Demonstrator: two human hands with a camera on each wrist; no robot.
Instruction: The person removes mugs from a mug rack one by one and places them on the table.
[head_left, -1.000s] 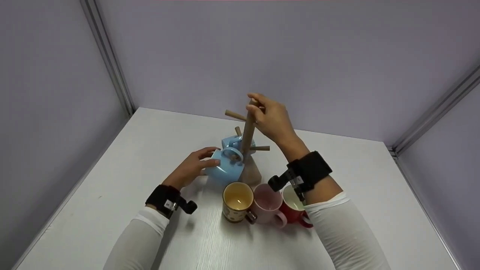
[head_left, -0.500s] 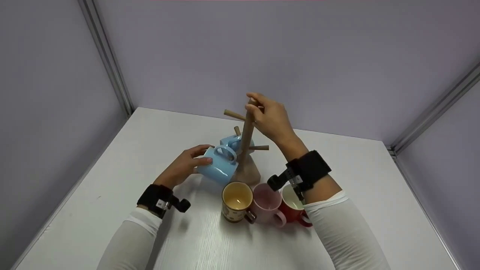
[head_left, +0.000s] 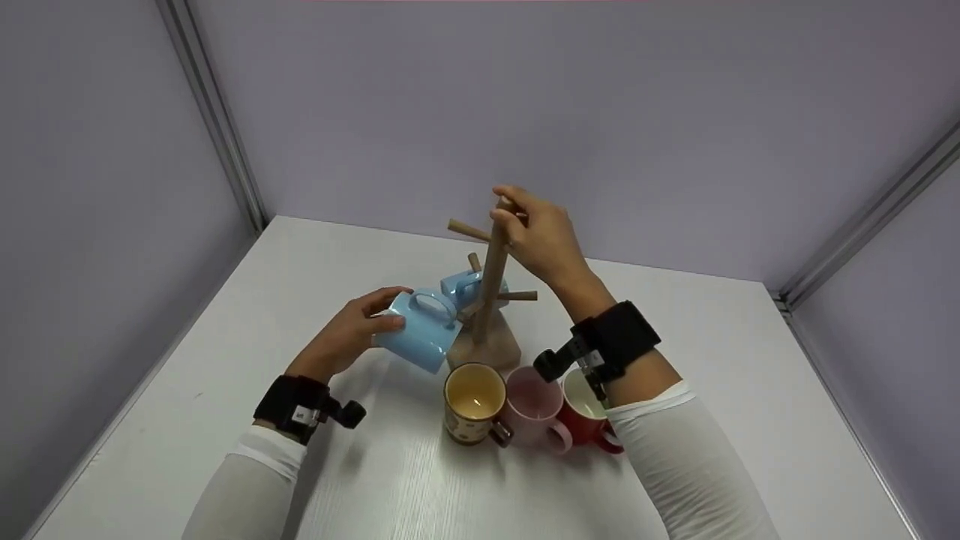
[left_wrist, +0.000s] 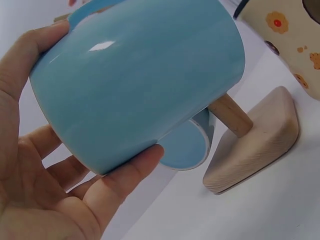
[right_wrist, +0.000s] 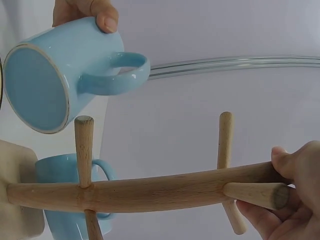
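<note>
White tabletop (head_left: 225, 375) with a wooden peg mug stand (head_left: 491, 285).
Left hand (head_left: 341, 341) grips a glossy light-blue ceramic mug (head_left: 416, 337) beside the pegs; right hand (head_left: 544, 240) clasps the stand's top.

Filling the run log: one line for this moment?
left hand: holds blue mug, off peg | right hand: grips rack post

You stood in a bare test booth, not a home: plain lilac walls (head_left: 525, 97), metal corner rails (head_left: 217, 120), a white counter (head_left: 750, 390).
</note>
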